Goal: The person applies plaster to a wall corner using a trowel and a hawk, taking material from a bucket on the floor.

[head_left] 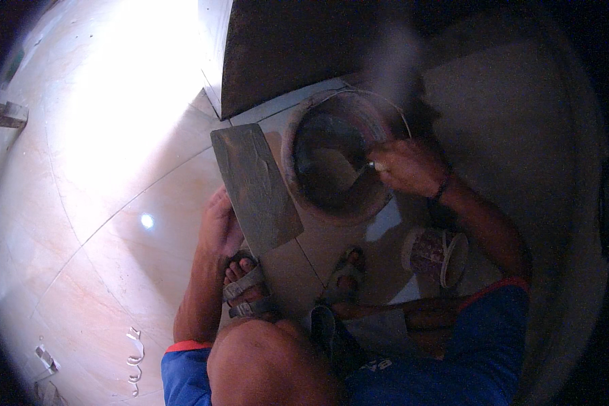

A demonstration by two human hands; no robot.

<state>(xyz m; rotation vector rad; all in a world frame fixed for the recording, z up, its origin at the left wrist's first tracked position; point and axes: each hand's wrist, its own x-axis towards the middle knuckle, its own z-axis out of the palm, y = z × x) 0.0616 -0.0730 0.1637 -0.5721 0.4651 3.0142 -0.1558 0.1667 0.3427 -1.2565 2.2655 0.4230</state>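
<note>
A grey, streaked rectangular panel [258, 186] slants at left, far end turned leftward. Right of it, a round bucket [345, 216] stands upright; a mostly hidden tool [370, 164] reaches inside its right rim.

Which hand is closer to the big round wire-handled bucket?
Right. The right hand is at the right rim of the bucket; the left hand is farther, at the left edge of the grey rectangular slab.
</note>
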